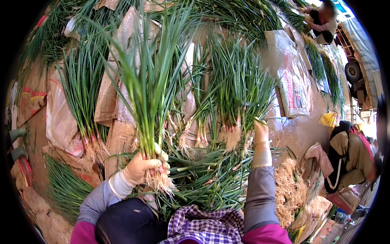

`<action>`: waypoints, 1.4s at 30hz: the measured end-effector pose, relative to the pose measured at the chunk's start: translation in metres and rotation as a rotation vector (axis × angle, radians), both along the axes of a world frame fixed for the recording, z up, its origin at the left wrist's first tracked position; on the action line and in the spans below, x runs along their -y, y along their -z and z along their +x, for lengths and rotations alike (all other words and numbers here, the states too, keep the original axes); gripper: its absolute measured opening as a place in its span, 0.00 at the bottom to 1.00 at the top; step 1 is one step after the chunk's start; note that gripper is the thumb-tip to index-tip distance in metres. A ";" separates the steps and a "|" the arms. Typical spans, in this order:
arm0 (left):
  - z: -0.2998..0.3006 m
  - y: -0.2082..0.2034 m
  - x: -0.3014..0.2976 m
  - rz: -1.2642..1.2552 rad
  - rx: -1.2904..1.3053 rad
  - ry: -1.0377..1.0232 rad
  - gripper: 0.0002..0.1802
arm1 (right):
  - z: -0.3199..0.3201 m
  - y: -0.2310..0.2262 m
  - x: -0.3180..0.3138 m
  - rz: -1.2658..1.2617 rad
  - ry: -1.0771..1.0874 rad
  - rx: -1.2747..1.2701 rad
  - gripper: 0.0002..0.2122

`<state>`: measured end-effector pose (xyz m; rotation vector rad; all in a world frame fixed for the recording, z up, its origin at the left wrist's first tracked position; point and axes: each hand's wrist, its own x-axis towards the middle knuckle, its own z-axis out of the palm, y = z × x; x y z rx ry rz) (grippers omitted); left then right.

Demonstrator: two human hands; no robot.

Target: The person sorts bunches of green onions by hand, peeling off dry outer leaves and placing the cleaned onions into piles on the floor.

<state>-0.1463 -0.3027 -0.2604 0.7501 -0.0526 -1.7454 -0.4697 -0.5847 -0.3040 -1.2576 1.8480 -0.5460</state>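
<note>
My left hand (142, 166), in a pale glove, grips a bunch of spring onions (151, 118) just above their roots. The long green leaves stand upright and fan out in front of me. My right hand (261, 134), also gloved, reaches forward to the right side of a standing bunch of spring onions (231, 89). Leaves cover its fingertips, so I cannot tell whether it holds anything. Between my arms lies a heap of loose green leaves (207, 179). A few smaller spring onions (201, 130) rest between the two bunches, roots toward me.
Another bunch of spring onions (83, 97) lies on a sack (63, 114) at left. Right of my forearm is a pile of trimmed roots (288, 191). Flattened sacks (292, 77) cover the ground. People (353, 150) sit at right and far right, near a truck (359, 73).
</note>
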 end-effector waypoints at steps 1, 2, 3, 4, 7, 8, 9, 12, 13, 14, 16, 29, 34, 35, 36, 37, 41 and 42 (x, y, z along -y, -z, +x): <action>-0.001 0.003 -0.001 0.096 -0.027 -0.019 0.13 | 0.017 -0.021 -0.020 0.065 0.107 -0.011 0.15; 0.006 0.009 -0.009 0.261 0.019 0.036 0.13 | 0.035 -0.029 -0.044 -0.002 0.081 -0.045 0.16; 0.012 0.021 -0.016 0.298 -0.100 0.034 0.22 | 0.053 -0.033 -0.070 -0.076 0.052 -0.075 0.18; 0.008 0.022 -0.015 0.258 -0.161 -0.001 0.19 | 0.057 -0.036 -0.093 -0.143 -0.103 -0.042 0.19; -0.005 0.023 -0.011 0.184 -0.403 0.025 0.13 | 0.105 -0.047 -0.177 -0.576 -0.577 0.098 0.23; -0.003 0.040 -0.021 0.213 -0.491 0.097 0.12 | 0.129 -0.060 -0.204 -0.582 -0.731 0.097 0.24; -0.021 0.020 -0.007 0.284 -0.281 0.091 0.15 | 0.144 -0.077 -0.222 -0.597 -0.885 0.092 0.25; -0.048 -0.005 0.020 -0.032 -0.203 0.176 0.19 | 0.156 -0.088 -0.232 -0.639 -0.976 0.107 0.25; -0.049 -0.007 0.023 -0.043 -0.238 0.144 0.18 | 0.150 -0.096 -0.225 -0.695 -0.972 0.132 0.24; -0.040 -0.028 0.023 -0.074 -0.175 0.171 0.16 | 0.144 -0.110 -0.221 -0.772 -0.971 0.095 0.23; -0.016 -0.063 0.008 -0.132 -0.031 0.178 0.16 | 0.141 -0.125 -0.222 -0.816 -0.966 0.098 0.23; 0.157 -0.220 -0.272 -0.026 0.837 -0.228 0.21 | 0.117 -0.156 -0.245 -0.506 -0.817 0.262 0.20; 0.221 -0.195 -0.259 -0.012 1.004 -0.240 0.19 | 0.111 -0.154 -0.267 -0.428 -0.858 0.163 0.20; 0.231 -0.178 -0.244 -0.012 0.997 -0.224 0.19 | 0.104 -0.155 -0.267 -0.418 -0.854 0.064 0.19; 0.243 -0.157 -0.227 -0.033 0.982 -0.240 0.18 | 0.095 -0.148 -0.264 -0.375 -0.811 0.103 0.19; 0.253 -0.129 -0.212 -0.053 0.951 -0.249 0.18 | 0.089 -0.146 -0.262 -0.348 -0.801 0.039 0.19; 0.293 -0.012 -0.167 0.112 0.794 -0.239 0.18 | 0.057 -0.104 -0.243 -0.261 -0.814 -0.244 0.19; 0.309 0.028 -0.162 0.185 0.819 -0.178 0.18 | 0.041 -0.089 -0.235 -0.207 -0.782 -0.322 0.19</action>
